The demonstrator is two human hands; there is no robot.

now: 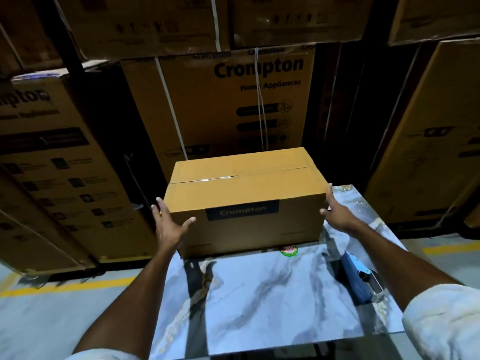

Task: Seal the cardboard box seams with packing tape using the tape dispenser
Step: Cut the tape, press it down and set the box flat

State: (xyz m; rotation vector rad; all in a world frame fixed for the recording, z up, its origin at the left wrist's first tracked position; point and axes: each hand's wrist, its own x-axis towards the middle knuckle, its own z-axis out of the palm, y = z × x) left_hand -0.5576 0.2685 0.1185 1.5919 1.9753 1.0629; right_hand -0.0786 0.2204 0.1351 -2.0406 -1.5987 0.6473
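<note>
Box position: cardboard box (246,190) stands closed at the far end of the marble-patterned table (259,294), long side toward the camera, dark "Crompton" label on the near face.
Top seam: top seam (233,176) runs left to right across the lid; a glossy glint shows on its left half; whether tape covers the full length cannot be told.
Left hand: left hand (168,222) is at the box's near-left corner, fingers straight and spread along the left side, thumb reaching onto the near face. Nothing is gripped.
Right hand: right hand (337,214) is at the near-right corner, fingers extended up the right side, thumb pointing toward the near face. Fingers are apart, not curled round anything.
Box relative to hands: box sits between the two palms, one at each end.
Tape dispenser: blue tape dispenser (355,276) lies on the table's right edge, just beside the right forearm, well apart from both hands and nearer the camera than the box.
Sticker: round green-and-red sticker (288,250) on the table, at the box's near bottom edge.
Surroundings: stacked cartons (220,105) with white strapping stand behind the table.
</note>
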